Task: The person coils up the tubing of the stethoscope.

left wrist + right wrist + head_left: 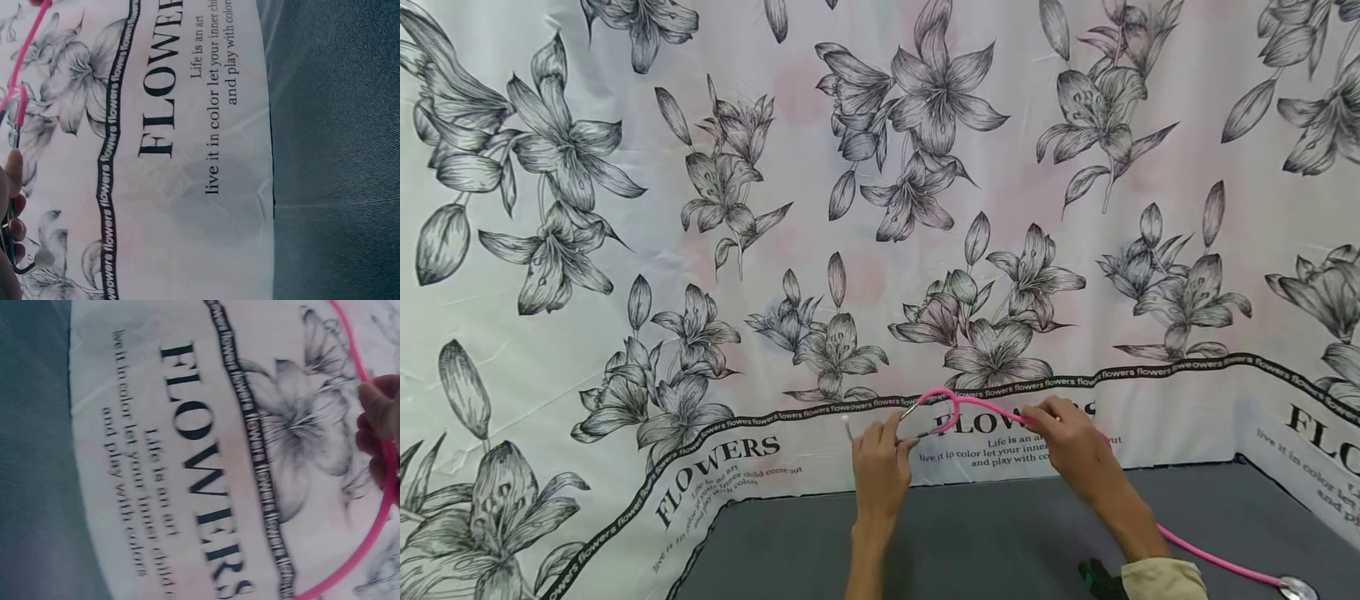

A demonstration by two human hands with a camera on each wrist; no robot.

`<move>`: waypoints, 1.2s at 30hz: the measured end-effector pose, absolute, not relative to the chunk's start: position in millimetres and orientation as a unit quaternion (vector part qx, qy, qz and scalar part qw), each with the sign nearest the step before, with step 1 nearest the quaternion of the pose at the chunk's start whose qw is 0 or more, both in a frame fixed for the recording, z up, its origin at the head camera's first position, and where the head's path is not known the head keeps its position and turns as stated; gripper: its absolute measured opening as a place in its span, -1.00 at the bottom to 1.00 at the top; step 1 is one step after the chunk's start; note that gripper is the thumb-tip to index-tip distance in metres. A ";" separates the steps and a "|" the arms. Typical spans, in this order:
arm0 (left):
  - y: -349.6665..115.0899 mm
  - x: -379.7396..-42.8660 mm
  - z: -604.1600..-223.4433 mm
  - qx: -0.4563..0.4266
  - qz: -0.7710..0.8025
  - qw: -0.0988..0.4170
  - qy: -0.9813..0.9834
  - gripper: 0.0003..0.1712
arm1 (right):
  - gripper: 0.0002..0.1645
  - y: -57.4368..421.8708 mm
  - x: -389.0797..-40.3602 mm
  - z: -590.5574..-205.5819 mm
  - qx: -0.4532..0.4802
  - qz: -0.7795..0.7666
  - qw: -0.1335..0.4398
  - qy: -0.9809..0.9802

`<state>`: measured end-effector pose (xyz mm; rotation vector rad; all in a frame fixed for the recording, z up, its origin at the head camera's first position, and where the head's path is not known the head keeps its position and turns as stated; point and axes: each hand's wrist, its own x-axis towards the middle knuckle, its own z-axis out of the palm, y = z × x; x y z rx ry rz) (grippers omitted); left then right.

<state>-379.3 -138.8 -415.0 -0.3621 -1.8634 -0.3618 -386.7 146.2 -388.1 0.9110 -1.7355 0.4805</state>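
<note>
Pink stethoscope held up in two hands above the table

Head view first, and here we are: the stethoscope is up towards the table's far edge, set against the flowered cloth that rises beyond it. The left hand has its fingers closed on the metal ear tubes, one pale ear tip poking out to its left. Over to the right hand, and it's gripping the pink tube! Between the two, the tube makes a loop by the metal ends, then runs across. Below the right wrist it slants down to the silver chest piece, out towards the table's right edge. A dark green thing, partly hidden, sits beside the beige sleeve.

Left wrist view: thumb and fingers hold the metal, an ear tip just below the fingertips, the pink tube rising away.

Right wrist view: there's the pinch, thumb against fingers on the tube, which bows out above and below the hand, the printed cloth behind.
</note>
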 end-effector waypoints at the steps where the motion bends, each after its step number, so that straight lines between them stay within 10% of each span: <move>1: -138.9 -377.1 -411.8 -0.154 -0.147 0.566 -0.796 -0.48 | -0.49 145.3 -384.2 -384.8 0.382 0.190 0.529 -0.734; 18: -122.7 -359.2 -393.4 -0.176 -0.102 0.508 -0.837 -0.50 | -0.75 103.8 -356.3 -370.2 0.504 0.167 0.417 -0.737; 29: -113.3 -332.4 -374.9 -0.188 -0.073 0.416 -0.887 -0.06 | -0.85 74.5 -351.0 -375.8 0.464 0.194 0.452 -0.737; 36: -99.7 -328.2 -376.9 -0.200 -0.041 0.438 -0.876 -0.25 | -0.87 67.5 -348.6 -382.0 0.441 0.216 0.449 -0.746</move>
